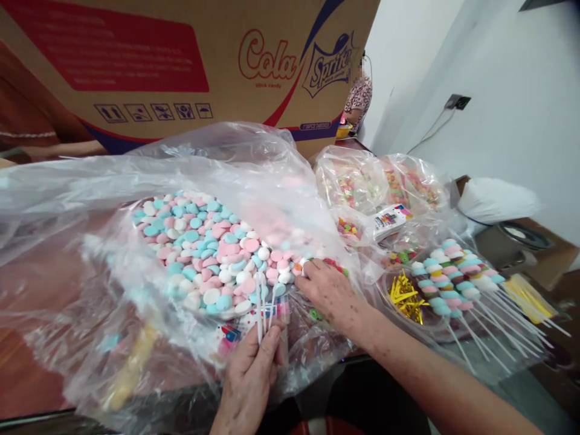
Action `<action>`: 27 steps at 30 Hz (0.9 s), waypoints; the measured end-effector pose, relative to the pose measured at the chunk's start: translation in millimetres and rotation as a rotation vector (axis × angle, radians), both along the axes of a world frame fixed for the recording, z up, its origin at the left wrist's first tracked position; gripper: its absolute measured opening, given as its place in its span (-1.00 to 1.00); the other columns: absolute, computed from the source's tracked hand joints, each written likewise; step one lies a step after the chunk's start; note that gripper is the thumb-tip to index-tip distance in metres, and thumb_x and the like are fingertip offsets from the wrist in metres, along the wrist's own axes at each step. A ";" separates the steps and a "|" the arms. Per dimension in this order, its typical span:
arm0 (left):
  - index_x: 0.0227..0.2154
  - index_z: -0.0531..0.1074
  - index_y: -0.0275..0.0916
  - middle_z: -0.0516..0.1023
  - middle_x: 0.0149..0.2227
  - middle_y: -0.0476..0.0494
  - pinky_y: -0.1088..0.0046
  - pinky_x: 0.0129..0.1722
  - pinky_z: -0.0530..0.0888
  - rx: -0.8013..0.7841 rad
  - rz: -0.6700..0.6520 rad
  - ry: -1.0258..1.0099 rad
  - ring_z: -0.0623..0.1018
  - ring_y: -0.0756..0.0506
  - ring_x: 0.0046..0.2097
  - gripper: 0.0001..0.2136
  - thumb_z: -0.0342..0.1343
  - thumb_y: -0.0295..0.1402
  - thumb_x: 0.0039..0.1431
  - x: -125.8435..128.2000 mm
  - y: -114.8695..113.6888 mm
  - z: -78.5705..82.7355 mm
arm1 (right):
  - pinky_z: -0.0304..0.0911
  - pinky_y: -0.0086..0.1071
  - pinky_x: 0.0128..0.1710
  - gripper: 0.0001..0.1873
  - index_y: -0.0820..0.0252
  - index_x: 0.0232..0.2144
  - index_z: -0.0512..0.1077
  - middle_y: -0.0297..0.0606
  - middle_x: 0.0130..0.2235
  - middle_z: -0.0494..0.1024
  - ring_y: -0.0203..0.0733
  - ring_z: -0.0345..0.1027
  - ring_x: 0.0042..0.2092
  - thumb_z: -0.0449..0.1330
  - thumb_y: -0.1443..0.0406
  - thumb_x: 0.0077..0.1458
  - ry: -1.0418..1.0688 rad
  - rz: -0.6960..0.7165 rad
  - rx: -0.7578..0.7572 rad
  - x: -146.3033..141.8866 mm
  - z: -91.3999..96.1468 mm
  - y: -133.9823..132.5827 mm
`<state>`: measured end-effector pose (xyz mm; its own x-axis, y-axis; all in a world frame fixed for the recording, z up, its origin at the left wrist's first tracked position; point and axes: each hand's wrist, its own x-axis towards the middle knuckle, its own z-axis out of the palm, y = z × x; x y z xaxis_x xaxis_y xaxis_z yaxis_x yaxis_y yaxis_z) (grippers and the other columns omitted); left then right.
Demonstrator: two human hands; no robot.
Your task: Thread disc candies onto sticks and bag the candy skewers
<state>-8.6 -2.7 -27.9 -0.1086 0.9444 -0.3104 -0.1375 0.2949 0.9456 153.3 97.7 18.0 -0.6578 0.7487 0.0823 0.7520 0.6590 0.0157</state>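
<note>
One big brown cardboard box (181,60) printed in red and blue stands well beyond both hands, filling the far side. Nearer, a wide sheet of crumpled clear plastic bag (90,241) spreads out ahead of the left hand and to that hand's outer side. It holds a heap of round pink, blue and white candies (203,254), which lies just ahead of both hands.

Smaller clear bags of mixed coloured sweets (362,181) sit beyond the right hand. To that hand's outer side lies a row of finished pastel candy skewers (448,278) under clear film, sticks pointing toward the person.

The right hand (328,293) rests palm down at the near edge of the heap, fingertips curled onto the candies; whether it pinches one cannot be told. The left hand (249,374), closest to the person, is closed around a few thin white plastic sticks (260,302) that stand upright against the heap. A small pile of gold twist ties (405,296) lies between the right hand and the skewers.
</note>
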 end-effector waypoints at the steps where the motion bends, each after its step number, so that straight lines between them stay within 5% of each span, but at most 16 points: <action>1: -0.38 0.44 -0.29 0.26 -0.62 0.10 0.58 -0.70 0.00 0.001 0.003 -0.004 0.14 0.12 -0.67 -0.59 0.14 0.04 0.09 0.0 -0.3 -0.2 | 0.25 -0.25 -0.15 -0.82 0.23 -0.18 0.44 -0.10 -0.13 0.46 -0.02 0.28 -0.08 0.11 0.45 0.17 0.035 -0.019 -0.034 2.4 -0.6 1.3; 6: -0.26 0.47 -0.30 0.26 -0.62 0.10 0.57 -0.69 0.00 0.002 0.012 -0.012 0.14 0.11 -0.66 -0.56 0.16 0.04 0.08 0.4 -1.2 -1.0 | 0.25 -0.34 -0.16 -0.79 0.22 -0.27 0.43 -0.22 -0.25 0.50 -0.18 0.33 -0.18 0.02 0.48 0.16 0.476 -0.241 -0.272 24.3 -7.9 2.0; 11: -0.26 0.48 -0.31 0.27 -0.63 0.10 0.59 -0.68 -0.04 -0.008 0.046 -0.005 0.11 0.13 -0.67 -0.56 0.17 0.04 0.07 2.2 -1.5 -0.4 | 0.12 -0.48 -0.50 -0.76 0.17 -0.17 0.45 -0.46 -0.53 0.40 -0.35 0.23 -0.52 0.09 0.28 0.12 1.170 -0.451 -0.787 36.0 -9.6 -0.8; 16: -0.25 0.48 -0.30 0.31 -0.64 0.09 0.60 -0.70 0.00 -0.049 0.042 0.001 0.14 0.12 -0.68 -0.51 0.19 0.07 0.01 0.5 -0.8 -4.0 | 0.09 -0.51 -0.51 -0.82 0.22 -0.30 0.45 -0.45 -0.56 0.41 -0.39 0.23 -0.53 0.17 0.26 0.04 1.367 -0.437 -0.936 32.0 -8.0 -7.8; 21: -0.25 0.47 -0.30 0.27 -0.64 0.10 0.60 -0.70 -0.02 -0.024 0.017 -0.007 0.13 0.12 -0.67 -0.52 0.17 0.08 0.04 -1.5 -0.6 -7.6 | 0.13 -0.49 -0.50 -0.88 0.16 -0.31 0.41 -0.45 -0.53 0.40 -0.35 0.26 -0.50 0.14 0.26 0.10 1.331 -0.415 -0.710 37.9 4.6 -13.4; 27: -0.24 0.48 -0.32 0.26 -0.64 0.10 0.58 -0.66 -0.04 -0.012 0.025 -0.010 0.11 0.12 -0.65 -0.54 0.18 0.04 0.06 0.7 -0.7 -3.9 | 0.25 -0.33 -0.28 -0.84 0.18 -0.27 0.45 -0.28 -0.37 0.47 -0.20 0.34 -0.34 0.09 0.32 0.13 0.829 -0.360 0.227 65.6 46.6 31.0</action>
